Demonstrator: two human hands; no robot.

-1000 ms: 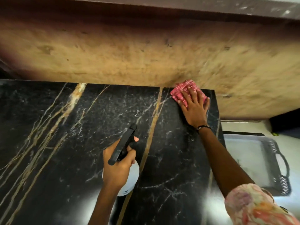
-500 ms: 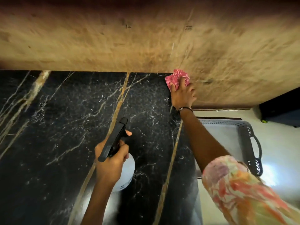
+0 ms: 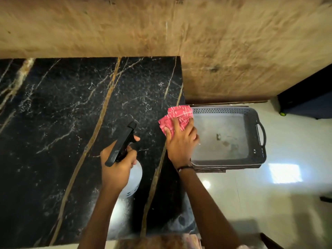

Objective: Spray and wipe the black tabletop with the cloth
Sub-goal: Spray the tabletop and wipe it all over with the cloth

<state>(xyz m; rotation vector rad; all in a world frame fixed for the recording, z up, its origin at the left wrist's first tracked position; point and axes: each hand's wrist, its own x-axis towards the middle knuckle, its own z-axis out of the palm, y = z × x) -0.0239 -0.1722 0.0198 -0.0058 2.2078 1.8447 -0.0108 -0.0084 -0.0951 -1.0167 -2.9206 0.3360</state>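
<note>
Black marble bench (image 3: 53, 123), gold and white veins, fine droplets across the surface. All positions relative to the bench.

Right hand (image 3: 181, 141) at the bench's right edge, about mid-depth. Fingers (image 3: 177, 125) lie flat on a pink-and-white patterned cloth (image 3: 177, 115), thumb tucked under its left side; the cloth sits on the edge and overhangs it slightly. Dark band on the right wrist.

Left hand (image 3: 116, 166) over the bench just left of the cloth, fingers clenched round the neck of a spray bottle (image 3: 133, 178): white body, black trigger head (image 3: 121, 144) pointing away from the person, index finger on the trigger. Can't tell whether the bottle's base touches the bench.

Off the bench's right edge, lower down: grey perforated basket (image 3: 258, 133) with handle, on a glossy pale floor (image 3: 269, 203). Small white mark on the basket rim, unreadable. No readable brand or label on bottle or cloth.

Behind the bench: tan mottled wall (image 3: 161, 29).
</note>
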